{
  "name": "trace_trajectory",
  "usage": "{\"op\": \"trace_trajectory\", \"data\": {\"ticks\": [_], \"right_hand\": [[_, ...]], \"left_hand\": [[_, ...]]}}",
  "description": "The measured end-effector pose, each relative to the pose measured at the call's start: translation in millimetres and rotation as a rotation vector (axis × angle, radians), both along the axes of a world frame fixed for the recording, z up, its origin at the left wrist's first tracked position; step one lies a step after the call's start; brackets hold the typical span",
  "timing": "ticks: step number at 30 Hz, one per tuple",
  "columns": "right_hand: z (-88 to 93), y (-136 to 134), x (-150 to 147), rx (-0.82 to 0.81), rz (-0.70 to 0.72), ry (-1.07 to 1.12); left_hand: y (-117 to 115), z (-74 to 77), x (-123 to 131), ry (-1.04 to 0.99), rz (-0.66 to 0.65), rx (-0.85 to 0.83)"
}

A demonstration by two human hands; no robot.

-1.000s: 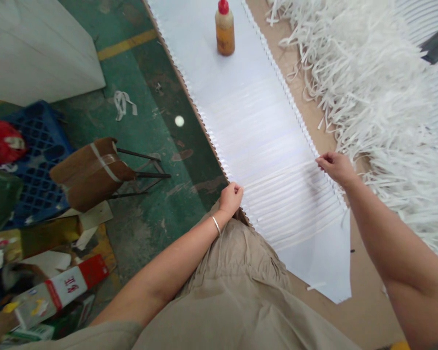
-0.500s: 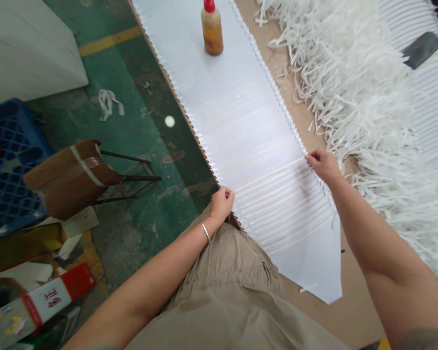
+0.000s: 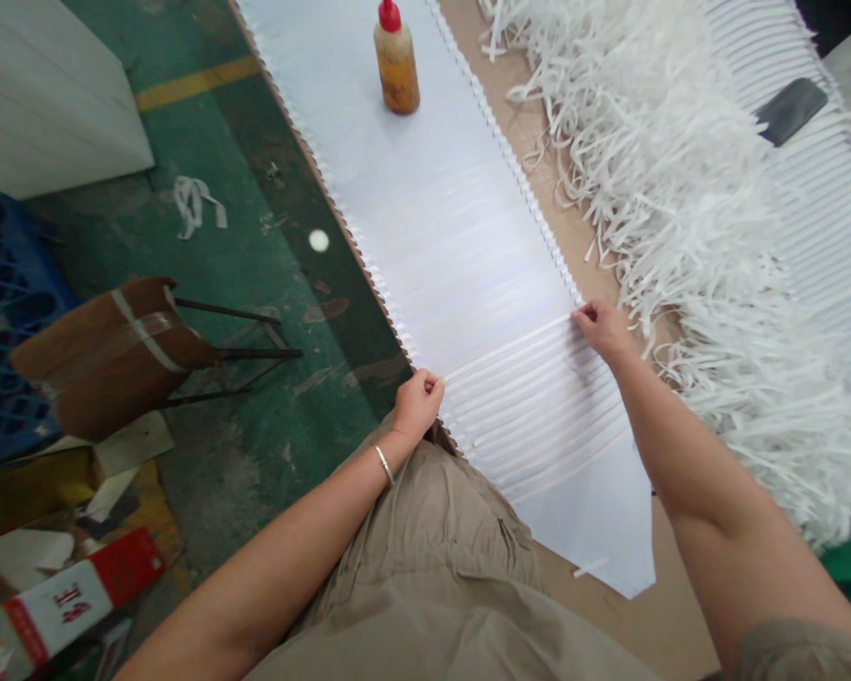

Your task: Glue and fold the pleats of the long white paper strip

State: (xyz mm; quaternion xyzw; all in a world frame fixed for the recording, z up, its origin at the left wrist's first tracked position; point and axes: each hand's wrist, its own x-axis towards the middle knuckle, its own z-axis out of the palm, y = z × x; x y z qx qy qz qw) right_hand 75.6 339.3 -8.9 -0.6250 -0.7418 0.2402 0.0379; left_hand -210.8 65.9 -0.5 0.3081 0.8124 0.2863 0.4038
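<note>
A narrow white strip (image 3: 507, 348) runs straight across a long white sheet (image 3: 460, 218) between my two hands. My left hand (image 3: 420, 402) pinches its near end at the sheet's left edge, fingers closed. At the right edge, my right hand (image 3: 601, 326) is closed in a pinch on the other end. Several similar strips lie side by side on the sheet just below this one. Small white tabs line both long edges of the sheet.
A bottle with a red cap (image 3: 397, 66) stands on the sheet. A heap of loose white strips (image 3: 652, 142) lies to the right, beside a dark flat object (image 3: 792, 111). On the left floor are a chair (image 3: 113, 359), a blue crate (image 3: 10, 284) and a red-and-white box (image 3: 78, 601).
The view has shifted slightly, so most things appear a little further left. Both hands keep their pinch on the strip at the sheet's edges.
</note>
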Motion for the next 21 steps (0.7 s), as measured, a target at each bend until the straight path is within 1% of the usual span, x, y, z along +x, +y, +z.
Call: {"op": "trace_trajectory", "data": {"ticks": [5, 10, 16, 21], "right_hand": [[-7.1, 2.2, -0.9, 0.003, -0.009, -0.016], [-9.2, 3.5, -1.6, -0.009, -0.008, -0.017], [-8.2, 4.8, 0.7, 0.008, -0.001, -0.016], [-11.0, 5.4, 1.2, 0.005, -0.005, 0.013]], "left_hand": [[-1.2, -0.4, -1.3, -0.038, 0.003, 0.017], [-2.2, -4.0, -1.7, -0.049, 0.013, 0.019], [0.0, -9.2, 0.8, 0.04, -0.002, -0.044], [2.8, -9.2, 2.3, 0.088, -0.043, -0.089]]}}
